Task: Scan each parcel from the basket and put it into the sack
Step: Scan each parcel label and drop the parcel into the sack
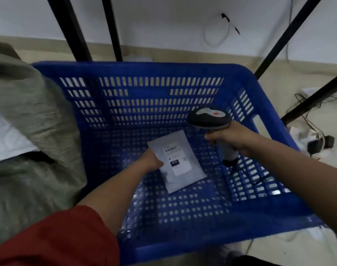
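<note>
A grey flat parcel [180, 166] with a white shipping label lies label-up on the floor of the blue slotted basket [144, 73]. My left hand [151, 160] reaches into the basket and grips the parcel's left edge. My right hand [230, 138] holds a handheld barcode scanner [209, 117] by its handle, just right of and above the parcel, its head pointing toward the basket's back wall. The grey-green woven sack [29, 116] stands at the basket's left side, its opening folded over.
Black metal frame legs [73, 29] rise behind the basket, and more slant at the right. Cables and a power adapter [320, 144] lie on the floor at the right. White material [4, 139] shows inside the sack.
</note>
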